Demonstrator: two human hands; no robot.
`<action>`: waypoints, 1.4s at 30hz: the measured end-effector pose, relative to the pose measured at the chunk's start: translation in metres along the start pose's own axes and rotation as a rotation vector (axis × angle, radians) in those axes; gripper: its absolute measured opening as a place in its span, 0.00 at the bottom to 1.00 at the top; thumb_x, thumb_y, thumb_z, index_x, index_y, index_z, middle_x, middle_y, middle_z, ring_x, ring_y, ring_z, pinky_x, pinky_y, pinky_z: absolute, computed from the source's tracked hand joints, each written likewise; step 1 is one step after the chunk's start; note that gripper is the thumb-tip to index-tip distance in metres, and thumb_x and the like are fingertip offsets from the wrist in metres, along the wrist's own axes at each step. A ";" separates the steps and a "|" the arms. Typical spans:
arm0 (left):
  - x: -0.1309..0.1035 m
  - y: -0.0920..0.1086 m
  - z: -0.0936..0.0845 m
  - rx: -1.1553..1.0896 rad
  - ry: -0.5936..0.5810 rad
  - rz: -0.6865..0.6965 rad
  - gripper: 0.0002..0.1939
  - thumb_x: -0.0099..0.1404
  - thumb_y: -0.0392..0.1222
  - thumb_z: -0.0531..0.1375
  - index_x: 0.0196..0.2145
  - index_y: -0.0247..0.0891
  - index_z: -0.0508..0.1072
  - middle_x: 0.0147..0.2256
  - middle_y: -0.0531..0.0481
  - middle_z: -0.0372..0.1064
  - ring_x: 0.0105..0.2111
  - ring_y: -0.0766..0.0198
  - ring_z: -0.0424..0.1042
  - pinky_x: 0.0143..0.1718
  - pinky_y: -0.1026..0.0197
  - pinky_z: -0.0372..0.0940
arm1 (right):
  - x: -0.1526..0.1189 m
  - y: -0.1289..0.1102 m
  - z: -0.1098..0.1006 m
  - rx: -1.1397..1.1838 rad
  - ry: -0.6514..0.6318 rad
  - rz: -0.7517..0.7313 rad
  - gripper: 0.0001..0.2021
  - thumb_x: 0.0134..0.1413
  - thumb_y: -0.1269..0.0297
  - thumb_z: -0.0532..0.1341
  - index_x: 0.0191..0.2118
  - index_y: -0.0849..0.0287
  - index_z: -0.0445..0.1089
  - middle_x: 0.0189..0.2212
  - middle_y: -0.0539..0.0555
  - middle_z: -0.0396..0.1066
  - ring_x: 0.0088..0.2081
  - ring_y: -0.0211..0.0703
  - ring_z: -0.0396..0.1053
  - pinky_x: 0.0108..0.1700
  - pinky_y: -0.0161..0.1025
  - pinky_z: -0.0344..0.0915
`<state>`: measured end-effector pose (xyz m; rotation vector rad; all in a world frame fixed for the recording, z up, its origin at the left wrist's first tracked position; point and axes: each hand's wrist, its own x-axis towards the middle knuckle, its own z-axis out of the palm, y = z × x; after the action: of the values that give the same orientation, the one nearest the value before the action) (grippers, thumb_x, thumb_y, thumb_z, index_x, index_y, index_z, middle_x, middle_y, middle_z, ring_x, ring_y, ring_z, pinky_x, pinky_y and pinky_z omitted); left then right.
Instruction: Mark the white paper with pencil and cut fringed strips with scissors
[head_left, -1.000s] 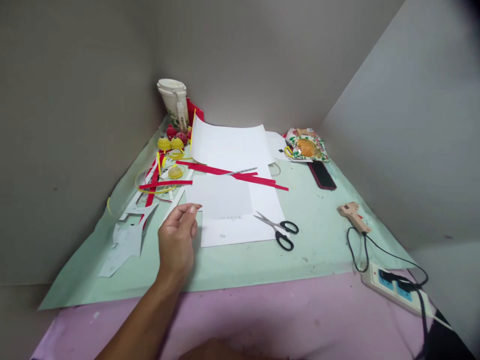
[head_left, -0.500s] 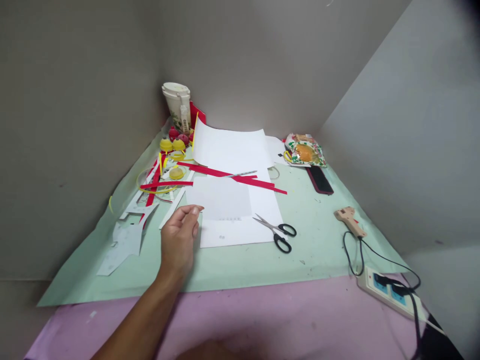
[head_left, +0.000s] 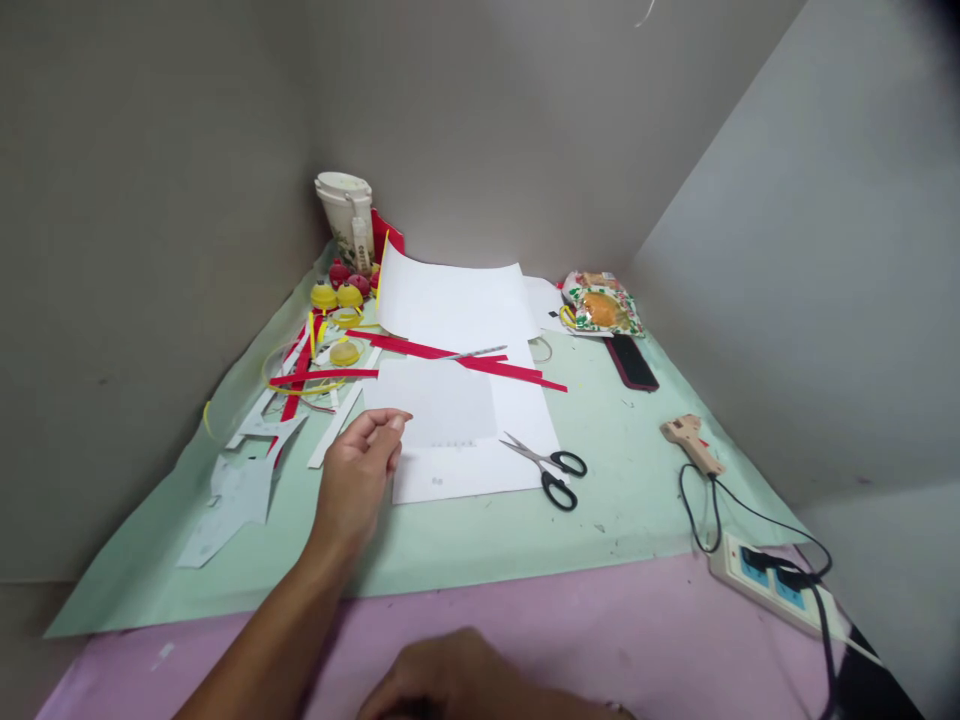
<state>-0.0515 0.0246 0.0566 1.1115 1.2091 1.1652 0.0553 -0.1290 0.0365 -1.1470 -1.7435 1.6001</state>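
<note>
My left hand (head_left: 361, 468) hovers over the left edge of the white paper (head_left: 480, 478), thumb and fingertips pinched together. Whatever sits in that pinch, if anything, is too small to make out. A smaller pale sheet (head_left: 442, 400) lies on top of the white paper beside those fingertips. My right hand (head_left: 454, 672) is low at the bottom edge, over the pink surface; it is blurred and its fingers are mostly hidden. Scissors (head_left: 541, 462) with black handles rest partly spread on the paper's right side. Red strips (head_left: 427, 350) and a thin patterned stick (head_left: 480, 352) cross the paper's upper part.
Left: cut paper scraps (head_left: 244, 490), yellow round pieces (head_left: 345, 352), a white lidded cup (head_left: 347, 215). Right: a phone (head_left: 631, 362), a patterned packet (head_left: 602, 305), a glue gun (head_left: 694, 445) with its cord, a power strip (head_left: 772, 585). Grey walls stand behind and beside.
My right hand has risen into view from the bottom edge. The left hand keeps its pinch and has shifted slightly relative to the paper. The whole view has moved a little.
</note>
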 end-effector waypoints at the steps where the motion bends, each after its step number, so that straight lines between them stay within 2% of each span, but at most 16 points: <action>1: 0.002 0.004 0.001 0.009 -0.008 0.011 0.09 0.60 0.47 0.60 0.35 0.39 0.73 0.18 0.59 0.53 0.19 0.70 0.52 0.20 0.67 0.48 | 0.002 -0.001 -0.011 -0.066 0.118 -0.052 0.09 0.57 0.66 0.59 0.38 0.49 0.76 0.33 0.47 0.77 0.35 0.40 0.74 0.39 0.33 0.68; 3: 0.006 0.010 0.006 0.026 -0.022 0.047 0.09 0.59 0.47 0.60 0.35 0.39 0.73 0.18 0.59 0.54 0.18 0.70 0.52 0.19 0.67 0.47 | 0.008 -0.002 -0.036 -0.255 0.377 -0.110 0.09 0.55 0.70 0.58 0.36 0.54 0.76 0.30 0.50 0.76 0.33 0.40 0.72 0.39 0.34 0.66; 4: 0.008 0.013 0.008 0.032 -0.029 0.073 0.09 0.60 0.46 0.60 0.35 0.39 0.73 0.18 0.59 0.54 0.18 0.70 0.52 0.18 0.67 0.47 | 0.013 -0.001 -0.048 -0.335 0.467 -0.119 0.09 0.56 0.70 0.58 0.37 0.56 0.75 0.30 0.51 0.75 0.33 0.40 0.71 0.39 0.35 0.66; 7: 0.013 0.013 0.015 0.004 -0.007 0.130 0.08 0.60 0.46 0.60 0.34 0.40 0.72 0.18 0.60 0.55 0.17 0.71 0.52 0.18 0.67 0.48 | 0.030 0.007 -0.075 -0.475 0.611 -0.083 0.06 0.56 0.69 0.59 0.39 0.58 0.73 0.30 0.52 0.70 0.31 0.39 0.68 0.36 0.35 0.64; 10: 0.016 0.000 0.016 0.070 0.019 0.129 0.09 0.61 0.47 0.59 0.34 0.40 0.71 0.18 0.60 0.55 0.17 0.71 0.51 0.17 0.67 0.47 | 0.047 0.018 -0.083 -0.576 0.610 -0.015 0.08 0.55 0.69 0.61 0.41 0.58 0.71 0.34 0.53 0.69 0.33 0.40 0.67 0.36 0.37 0.63; 15: 0.015 -0.018 0.010 0.164 0.036 0.090 0.10 0.61 0.48 0.58 0.35 0.40 0.72 0.18 0.60 0.55 0.17 0.70 0.53 0.17 0.68 0.50 | 0.061 0.026 -0.078 -0.702 0.590 0.019 0.08 0.56 0.68 0.61 0.42 0.56 0.69 0.36 0.53 0.68 0.36 0.43 0.67 0.38 0.39 0.62; 26: 0.014 -0.020 0.013 0.184 0.002 0.084 0.09 0.61 0.47 0.58 0.34 0.40 0.71 0.18 0.60 0.55 0.18 0.69 0.53 0.19 0.68 0.50 | 0.063 0.032 -0.077 -0.689 0.610 0.004 0.07 0.56 0.68 0.60 0.41 0.55 0.68 0.35 0.52 0.68 0.35 0.42 0.67 0.37 0.38 0.61; 37: 0.014 -0.018 0.012 0.226 0.005 0.056 0.09 0.63 0.47 0.58 0.34 0.40 0.71 0.18 0.60 0.56 0.18 0.71 0.53 0.19 0.68 0.50 | 0.061 0.040 -0.076 -0.590 0.721 -0.111 0.06 0.57 0.72 0.56 0.39 0.58 0.68 0.35 0.54 0.67 0.36 0.41 0.66 0.37 0.36 0.63; 42: 0.017 -0.016 0.006 0.277 -0.024 0.047 0.10 0.62 0.49 0.58 0.34 0.41 0.71 0.18 0.60 0.57 0.18 0.70 0.53 0.20 0.68 0.50 | 0.060 0.041 -0.075 -0.604 0.698 -0.133 0.09 0.58 0.72 0.55 0.41 0.57 0.70 0.36 0.54 0.66 0.36 0.41 0.66 0.36 0.36 0.63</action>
<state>-0.0444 0.0406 0.0393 1.3628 1.3604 1.0366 0.0958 -0.0397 0.0001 -1.5683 -1.7717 0.4667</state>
